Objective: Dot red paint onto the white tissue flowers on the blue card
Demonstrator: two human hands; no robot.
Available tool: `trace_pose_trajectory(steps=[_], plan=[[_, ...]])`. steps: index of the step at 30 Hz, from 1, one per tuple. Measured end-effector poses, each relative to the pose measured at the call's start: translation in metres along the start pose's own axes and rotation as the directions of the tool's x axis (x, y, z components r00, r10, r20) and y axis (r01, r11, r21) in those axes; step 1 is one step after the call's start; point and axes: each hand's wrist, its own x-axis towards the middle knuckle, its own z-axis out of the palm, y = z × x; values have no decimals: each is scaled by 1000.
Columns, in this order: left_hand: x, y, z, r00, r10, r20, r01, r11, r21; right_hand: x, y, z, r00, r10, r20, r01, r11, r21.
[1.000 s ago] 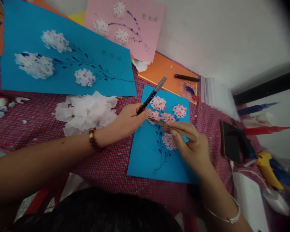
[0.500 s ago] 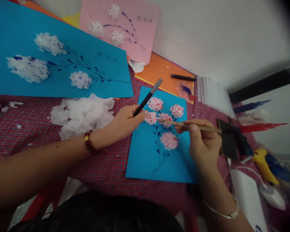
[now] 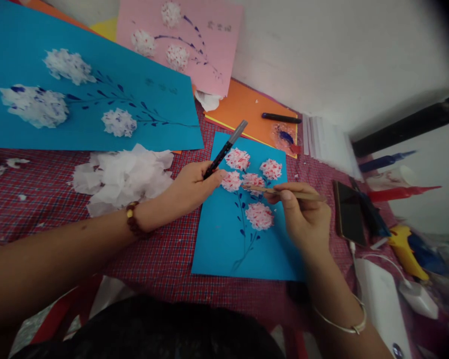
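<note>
A blue sheet [image 3: 217,249] with several red-and-white paper blossoms and dark painted stems lies in front of me. My left hand [image 3: 192,187] grips a black pen [image 3: 224,149] with a grey cap, tilted up to the right, over the sheet's left edge. In my right hand [image 3: 303,214] is a thin wooden stick [image 3: 265,190], held between thumb and fingers. Its tip is at the middle blossoms, beside the left one [image 3: 231,181]; whether it touches them I cannot tell. The lower blossom [image 3: 260,216] sits beneath the stick.
White tissue pieces [image 3: 127,174] lie left of my left hand. Behind are a larger blue flower sheet [image 3: 97,119], a pink one [image 3: 217,50] and orange paper [image 3: 243,107] with a dark pen [image 3: 281,118]. Rightward are a phone [image 3: 349,212] and a white power strip [image 3: 381,304].
My right hand and the stick have shifted slightly left, and the stick's tip is nearer the left blossom. The whole view has slid a little left. Both hands keep their holds.
</note>
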Motion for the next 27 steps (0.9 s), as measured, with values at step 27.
trace_pose_trajectory(steps=[27], plan=[[3,-5,3,999,39,-11,-39,999,-8,-5,-12,9,969,-154,192,170,983,-66]])
